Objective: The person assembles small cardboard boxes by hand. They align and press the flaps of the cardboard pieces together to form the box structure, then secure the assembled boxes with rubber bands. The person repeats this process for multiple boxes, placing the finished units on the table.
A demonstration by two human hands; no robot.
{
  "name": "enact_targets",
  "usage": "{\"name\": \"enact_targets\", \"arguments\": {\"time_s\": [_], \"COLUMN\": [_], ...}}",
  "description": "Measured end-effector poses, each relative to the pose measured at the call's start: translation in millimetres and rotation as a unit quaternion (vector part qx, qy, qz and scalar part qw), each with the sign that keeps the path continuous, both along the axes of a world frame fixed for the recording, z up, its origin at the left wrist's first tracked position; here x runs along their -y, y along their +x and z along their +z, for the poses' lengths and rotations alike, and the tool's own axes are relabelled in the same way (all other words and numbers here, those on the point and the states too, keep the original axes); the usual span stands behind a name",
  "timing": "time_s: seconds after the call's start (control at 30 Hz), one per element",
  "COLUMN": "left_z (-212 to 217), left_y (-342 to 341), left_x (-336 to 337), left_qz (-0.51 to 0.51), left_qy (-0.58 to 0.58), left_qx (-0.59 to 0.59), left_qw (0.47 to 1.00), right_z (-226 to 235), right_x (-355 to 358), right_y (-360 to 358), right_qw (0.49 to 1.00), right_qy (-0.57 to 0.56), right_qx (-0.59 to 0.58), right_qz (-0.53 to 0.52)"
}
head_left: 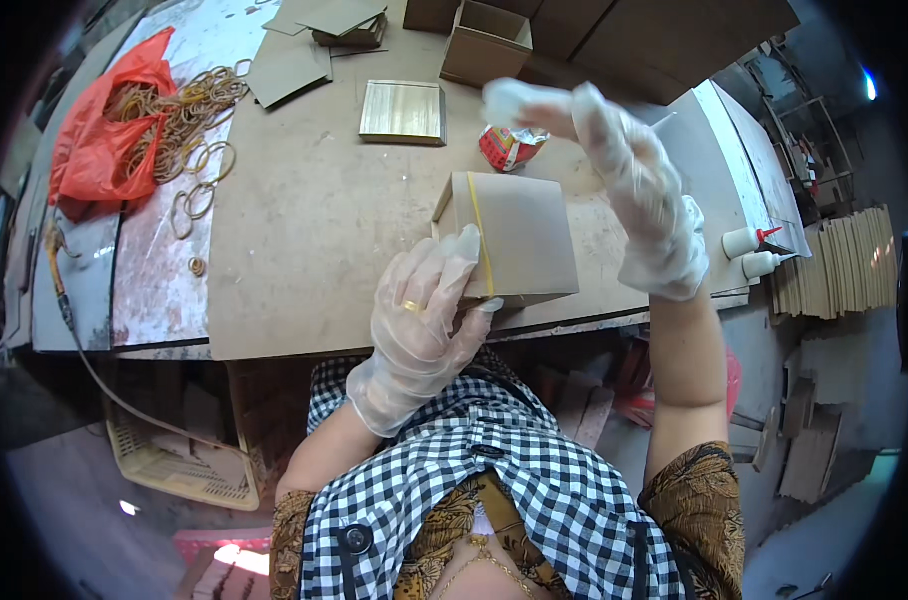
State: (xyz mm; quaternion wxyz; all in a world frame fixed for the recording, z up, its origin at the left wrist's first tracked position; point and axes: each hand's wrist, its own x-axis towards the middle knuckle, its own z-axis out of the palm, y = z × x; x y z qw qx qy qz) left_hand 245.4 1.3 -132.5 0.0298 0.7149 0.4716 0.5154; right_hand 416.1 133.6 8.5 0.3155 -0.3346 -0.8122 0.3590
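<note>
1. The surface, a big brown board, fills the upper middle of the frame. A glossy strip is seen along its left side.
2. A red plastic bag is slumped at the upper left, with a loose tangle of rubber bands spilled beside it toward the board.
3. The cardboard box is sat at the centre of the frame, right at the near edge of the surface. It's plain brown, closed, squarish and flat-sided. One yellow rubber band is already stretched across it near its left side, so banding looks partly done. Whether more bands are wanted can't be told.
4. The box is gripped at its lower left corner by the left hand, in a thin clear glove, fingers curled on its top.
5. The right hand, gloved too, is held up above the box, apart from it, fingers loosely extended. Nothing can be made out in it, though it's blurred.
6. A striped flat wooden box and an open carton are left further back.
7. Two small glue bottles are parked at the right edge.
</note>
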Motion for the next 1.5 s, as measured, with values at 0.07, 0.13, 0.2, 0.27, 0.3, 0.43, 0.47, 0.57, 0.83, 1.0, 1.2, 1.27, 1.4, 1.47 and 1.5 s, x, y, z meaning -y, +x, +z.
{"name": "enact_targets", "arguments": {"time_s": [0.07,0.13,0.2,0.27,0.3,0.43,0.47,0.57,0.83,1.0,1.2,1.27,1.4,1.47,1.5], "left_z": [1.7,-2.5,-2.4,-2.9,-6.4,-15.9,-18.4,27.8,-18.9,-11.3,-15.2,-18.1,-17.3,-26.6,-22.6], "left_y": [-2.0,-2.6,-2.4,-5.9,-11.6,-5.1,-2.1,22.7,-35.1,-68.9,-69.2,-65.4,-52.3,-52.2,-54.0], "left_x": [1.8,7.1,8.5,9.0,8.3,10.2,15.2,14.6,-6.1,-6.5,26.2,27.9,16.3,11.0,7.3], "left_qz": [0.037,0.070,0.084,0.094,0.097,0.085,0.085,0.067,-0.026,0.125,-0.049,-0.090,-0.159,-0.167,-0.180], "left_qy": [0.021,0.025,0.033,0.035,0.032,-0.045,-0.073,-0.150,-0.260,-0.149,-0.125,-0.153,-0.232,-0.242,-0.251], "left_qx": [-0.071,-0.128,-0.117,-0.128,-0.143,0.037,0.098,0.455,0.533,0.313,0.285,0.258,0.290,0.287,0.300], "left_qw": [0.997,0.989,0.989,0.987,0.984,0.995,0.989,0.875,0.805,0.930,0.949,0.950,0.915,0.912,0.903], "right_z": [-20.4,-74.0,-113.9,-128.1,-133.7,-138.9,-139.0,-135.1,-61.7,-60.7,-114.7,-125.5,-138.5,-135.4,-139.9], "right_x": [5.7,2.5,3.0,12.0,19.6,19.6,14.7,4.6,12.2,6.7,6.9,9.8,9.9,14.7,13.2], "right_y": [29.6,57.0,63.1,54.3,38.3,19.0,18.9,20.6,-21.9,-21.2,10.7,3.9,-13.9,-25.4,-29.5], "right_qw": [0.998,0.992,0.974,0.947,0.939,0.902,0.927,0.979,0.986,0.976,0.941,0.935,0.922,0.866,0.857], "right_qy": [-0.029,-0.037,-0.148,-0.210,-0.219,-0.287,-0.246,-0.103,-0.003,-0.159,-0.267,-0.259,-0.266,-0.352,-0.357], "right_qx": [-0.004,-0.024,-0.144,-0.229,-0.253,-0.318,-0.276,-0.149,0.056,0.096,-0.152,-0.218,-0.279,-0.337,-0.347], "right_qz": [-0.051,-0.115,-0.095,-0.084,-0.085,-0.061,-0.067,-0.097,-0.159,-0.109,-0.142,-0.101,0.043,0.115,0.131]}}
